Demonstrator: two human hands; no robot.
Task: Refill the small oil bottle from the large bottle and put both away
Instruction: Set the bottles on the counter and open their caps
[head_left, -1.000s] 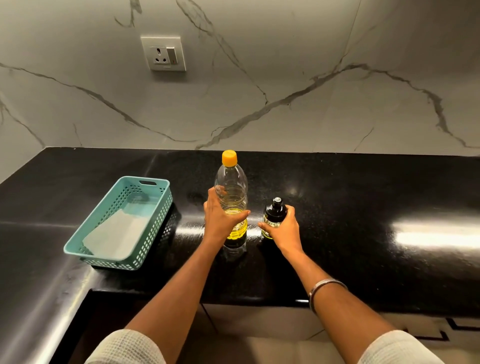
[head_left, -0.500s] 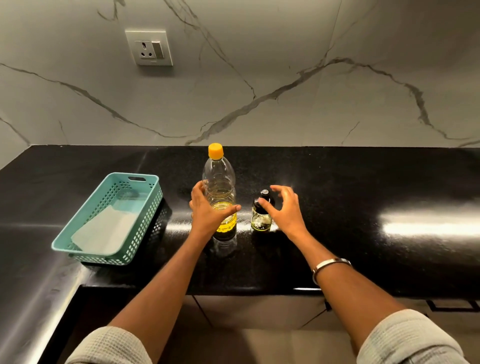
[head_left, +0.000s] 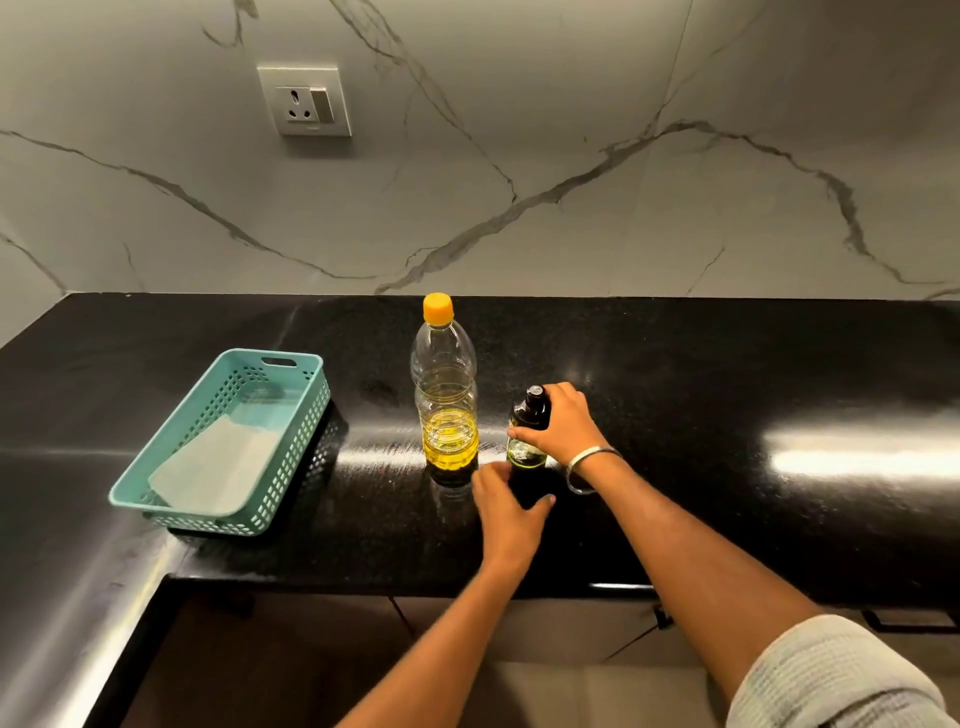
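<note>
A large clear plastic bottle (head_left: 444, 395) with an orange cap stands upright on the black counter, about a third full of yellow oil, and no hand touches it. Just right of it stands the small oil bottle (head_left: 528, 435) with a black top and a little oil at the bottom. My right hand (head_left: 557, 421) is wrapped around its black upper part. My left hand (head_left: 506, 501) sits low in front of the small bottle, fingers spread around its base; whether it touches the glass I cannot tell.
A teal perforated basket (head_left: 156, 493) with a white paper liner sits on the counter to the left. The marble wall with a socket (head_left: 306, 100) rises behind. The counter's front edge (head_left: 363, 584) runs below my hands, cabinet fronts under it.
My left hand has let go of the large bottle and moved right, down to the small bottle's base. My right hand has closed around the small bottle's top.
</note>
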